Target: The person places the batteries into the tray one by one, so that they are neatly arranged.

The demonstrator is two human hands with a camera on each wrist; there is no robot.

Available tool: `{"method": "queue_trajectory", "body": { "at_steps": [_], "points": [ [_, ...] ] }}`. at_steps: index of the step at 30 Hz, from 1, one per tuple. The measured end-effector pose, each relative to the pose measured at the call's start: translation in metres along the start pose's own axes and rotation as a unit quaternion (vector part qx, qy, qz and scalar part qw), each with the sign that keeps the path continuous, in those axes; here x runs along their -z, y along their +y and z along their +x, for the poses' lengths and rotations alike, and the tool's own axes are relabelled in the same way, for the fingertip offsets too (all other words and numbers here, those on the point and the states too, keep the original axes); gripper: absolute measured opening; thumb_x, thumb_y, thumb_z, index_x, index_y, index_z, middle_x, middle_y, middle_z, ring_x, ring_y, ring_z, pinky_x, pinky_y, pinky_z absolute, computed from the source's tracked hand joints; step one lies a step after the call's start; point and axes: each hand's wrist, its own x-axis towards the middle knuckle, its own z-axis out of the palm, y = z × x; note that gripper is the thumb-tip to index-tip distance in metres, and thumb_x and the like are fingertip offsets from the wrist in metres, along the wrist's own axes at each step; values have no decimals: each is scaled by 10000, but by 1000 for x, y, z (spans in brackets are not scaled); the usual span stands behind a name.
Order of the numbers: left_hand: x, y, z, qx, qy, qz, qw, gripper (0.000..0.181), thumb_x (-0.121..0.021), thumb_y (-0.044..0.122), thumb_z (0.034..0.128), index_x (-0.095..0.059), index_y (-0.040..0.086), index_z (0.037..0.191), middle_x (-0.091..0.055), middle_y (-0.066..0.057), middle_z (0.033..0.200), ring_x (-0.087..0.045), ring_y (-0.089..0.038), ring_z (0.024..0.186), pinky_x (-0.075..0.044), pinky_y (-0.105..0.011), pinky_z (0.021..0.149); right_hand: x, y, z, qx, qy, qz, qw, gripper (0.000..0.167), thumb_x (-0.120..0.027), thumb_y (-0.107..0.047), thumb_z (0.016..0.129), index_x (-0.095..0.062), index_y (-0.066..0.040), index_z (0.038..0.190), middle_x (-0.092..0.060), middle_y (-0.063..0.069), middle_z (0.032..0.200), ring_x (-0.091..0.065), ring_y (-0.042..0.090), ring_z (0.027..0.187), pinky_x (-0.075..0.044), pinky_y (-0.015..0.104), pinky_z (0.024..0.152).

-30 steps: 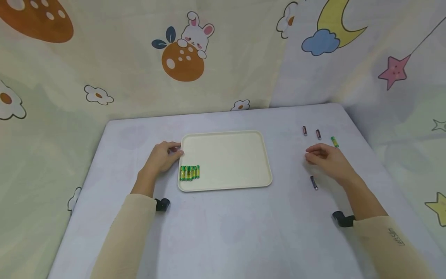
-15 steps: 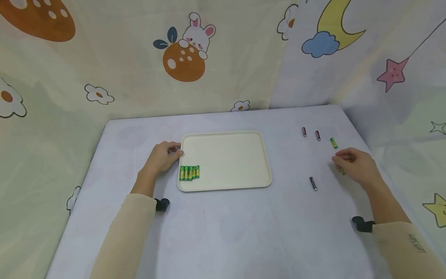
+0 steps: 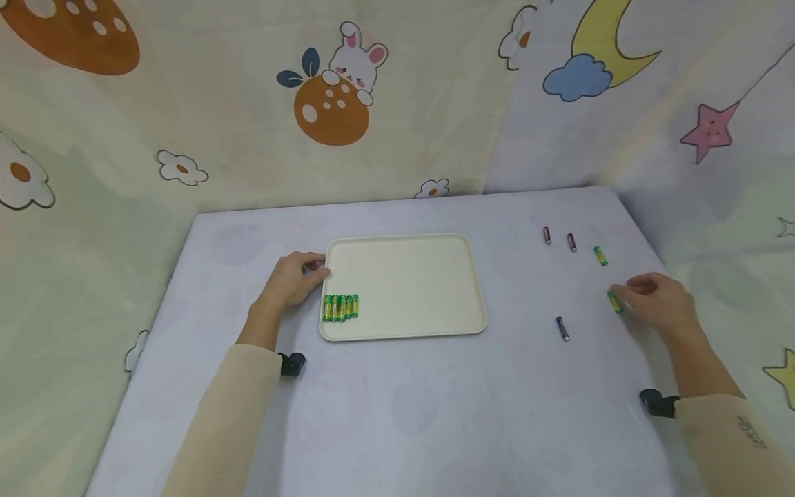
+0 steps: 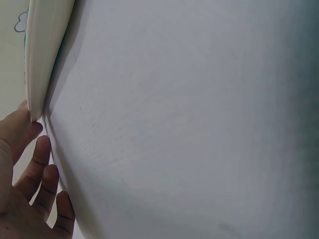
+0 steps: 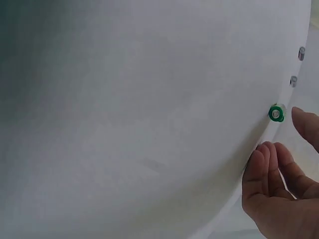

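At the left edge of a cream tray (image 3: 404,276), my left hand (image 3: 290,279) pinches the rim between thumb and fingers. Several green-and-yellow batteries (image 3: 341,308) stand side by side in the tray's near left corner. On the right of the table, my right hand (image 3: 661,304) is beside a loose green battery (image 3: 614,301). In the right wrist view, its thumb and fingers are spread, with the green end of a battery (image 5: 276,113) just beyond the gap. Another green battery (image 3: 600,256) lies farther back.
Two dark reddish batteries (image 3: 571,242) lie near the back right of the white-covered table (image 3: 397,414). A dark blue battery (image 3: 562,328) lies nearer, between the tray and my right hand. A patterned cloth (image 3: 236,103) hangs behind the table.
My right hand has moved rightward and slightly nearer, from left of the green batteries to beside the nearer one. My left hand stays at the tray's edge.
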Motion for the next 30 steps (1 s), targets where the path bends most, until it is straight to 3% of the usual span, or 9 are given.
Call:
{"method": "queue_trajectory", "body": {
  "at_steps": [4, 8, 16, 21, 24, 30],
  "points": [
    [0, 0, 0, -23, -20, -53, 10000, 486, -609, 375, 1033, -593, 112, 1441, -612, -152, 1284, -522, -357, 1207, -425, -546, 1053, 1, -3, -2, 144, -66, -70, 9999, 681, -612, -513, 983, -546, 97, 1279, -601, 334, 1197, -572, 449, 1034, -461, 378, 691],
    [1, 1, -1, 33, -73, -97, 9999, 483, -606, 374, 1037, -589, 116, 1445, -605, -147, 1290, -516, -354, 1212, -423, -545, 1054, 0, -10, -5, 33, -183, -78, 9998, 679, -657, -497, 965, -542, 100, 1266, -592, 339, 1186, -569, 448, 1012, -475, 404, 694],
    [1, 2, -2, 13, -41, -85, 10000, 485, -607, 376, 1037, -590, 115, 1446, -599, -148, 1283, -514, -351, 1201, -427, -543, 1044, -6, -17, -6, 17, -285, -158, 9995, 495, -723, -360, 947, -609, 77, 1150, -667, 253, 1000, -594, 385, 914, -441, 364, 658],
    [1, 2, -2, 38, -52, -94, 9999, 491, -603, 388, 1038, -588, 124, 1453, -599, -143, 1287, -513, -350, 1210, -428, -545, 1046, -13, -20, -5, -89, -590, 363, 9976, 567, -695, -422, 966, -594, 46, 1268, -675, 236, 1127, -600, 338, 1016, -453, 308, 727],
    [2, 1, -2, 9, -71, -87, 9999, 489, -601, 380, 1040, -587, 121, 1455, -600, -148, 1287, -513, -352, 1212, -423, -547, 1050, -20, -27, -6, -22, -795, 749, 9940, 628, -681, -483, 966, -581, 24, 1324, -662, 213, 1206, -634, 232, 999, -478, 242, 740],
    [2, 1, -2, -12, -64, -119, 9999, 485, -605, 370, 1039, -590, 116, 1451, -602, -156, 1302, -514, -360, 1234, -416, -551, 1071, -32, -56, -10, 283, -1226, 1466, 9812, 635, -694, -500, 960, -579, -4, 1338, -686, -60, 1065, -646, 6, 873, -518, 120, 762]
  ]
}}
